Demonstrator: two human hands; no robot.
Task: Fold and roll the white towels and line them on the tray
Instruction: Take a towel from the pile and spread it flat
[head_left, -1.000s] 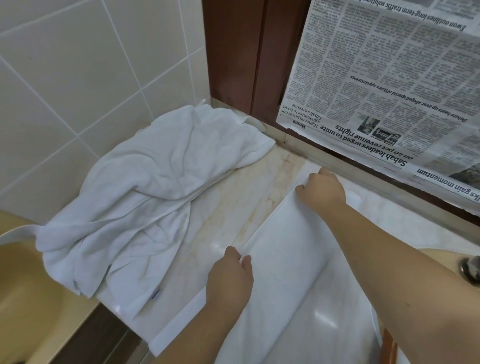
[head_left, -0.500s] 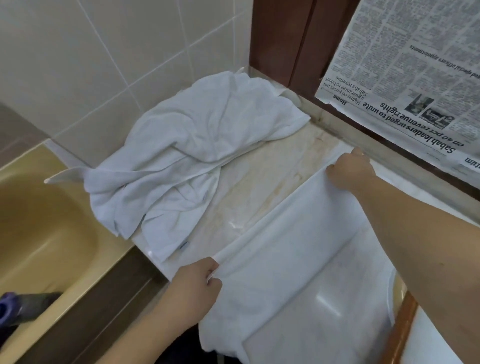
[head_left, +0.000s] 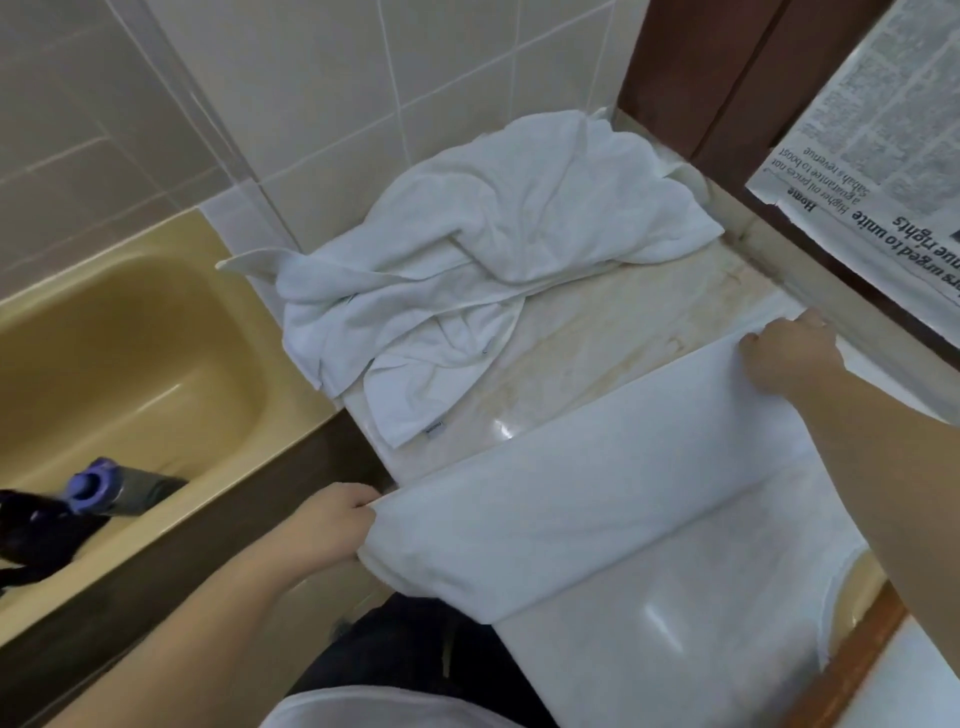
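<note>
Your left hand (head_left: 332, 525) has drawn back toward you since a second ago, off the near edge of the table (head_left: 597, 343), and the towel (head_left: 597, 499) edge it holds has come with it, so the cloth now hangs partly past that edge instead of lying flat. Your right hand (head_left: 789, 353) has stayed at the far edge by the wooden frame.

Left of your left fingers sits the yellow bathtub (head_left: 130, 338); inside it, at its near end, lies a dark object with a purple cap (head_left: 91, 491), too blurred to name. No tray shows in this view.

You see the towel stretched between your two hands as a smooth white band, doubled over along its length, its nearer fold lying slack over the glossy surface toward you. Beyond your fingers, against the tiled wall, a second white heap of towels (head_left: 483, 270) lies crumpled, a small label showing at its near corner.

Your left fingers (head_left: 358, 506) are curled together and pinch the towel's near-left corner. Your right fingers are curled down onto the far corner, clamped on the cloth, though the fingertips themselves are hidden under the hand. A sheet of newspaper (head_left: 883, 156) hangs above your right hand.
</note>
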